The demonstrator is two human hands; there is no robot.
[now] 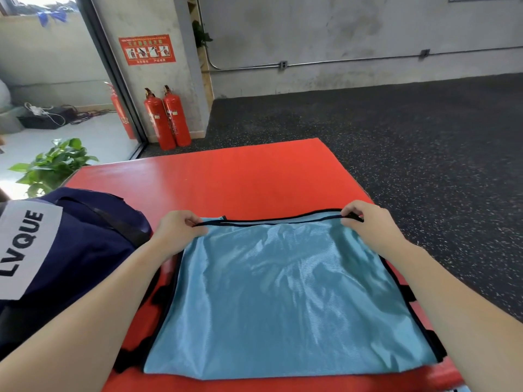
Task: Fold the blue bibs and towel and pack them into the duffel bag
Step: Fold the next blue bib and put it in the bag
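Observation:
A light blue bib [283, 292] with black trim lies spread flat on the red mat [240, 176], folded over so its far edge is doubled. My left hand [177, 229] pinches the far left corner of that edge. My right hand [365, 222] pinches the far right corner. The navy duffel bag [79, 244], with a white "LVQUE" label, sits on the mat just left of my left forearm. No towel shows in this view.
The red mat's far edge and right edge drop to dark speckled floor [396, 137]. Two red fire extinguishers [168, 117] stand by a concrete pillar beyond the mat. A potted green plant [53, 165] is at the left, behind the bag.

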